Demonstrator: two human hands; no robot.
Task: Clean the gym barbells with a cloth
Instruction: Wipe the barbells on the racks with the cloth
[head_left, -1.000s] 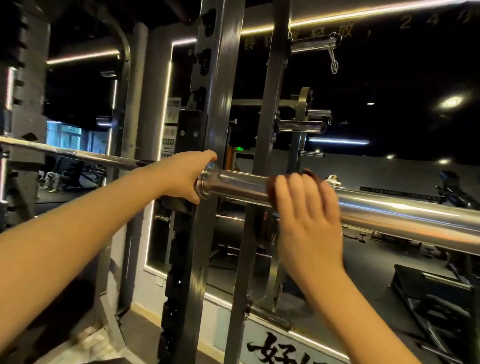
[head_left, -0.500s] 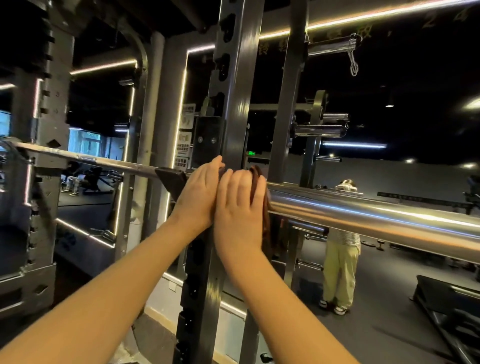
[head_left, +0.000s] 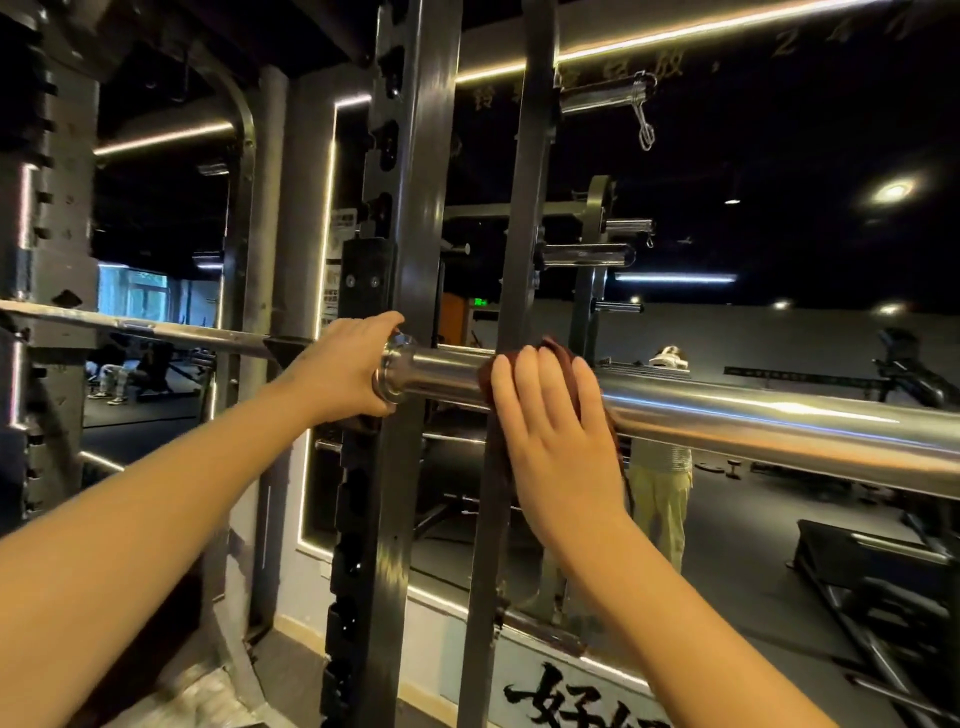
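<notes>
A shiny steel barbell (head_left: 753, 421) lies across the view on a black rack, its thick sleeve running from the collar at the middle toward the right edge. My left hand (head_left: 345, 366) grips the bar right at the collar. My right hand (head_left: 553, 436) presses a dark red-brown cloth (head_left: 558, 351) over the sleeve, just right of the collar, fingers lying straight over the cloth. Most of the cloth is hidden under that hand; a strip of it hangs below the bar.
The rack's black upright (head_left: 395, 260) with holes stands just behind my left hand, a second post (head_left: 519, 234) behind the cloth. A mirror wall reflects a person in yellow trousers (head_left: 662, 499). Pegs (head_left: 587, 254) stick out beyond. A dark bench (head_left: 872, 561) sits at the lower right.
My right hand with the cloth has slid right along the sleeve, away from my left hand, uncovering the collar. My left hand stays at the collar.
</notes>
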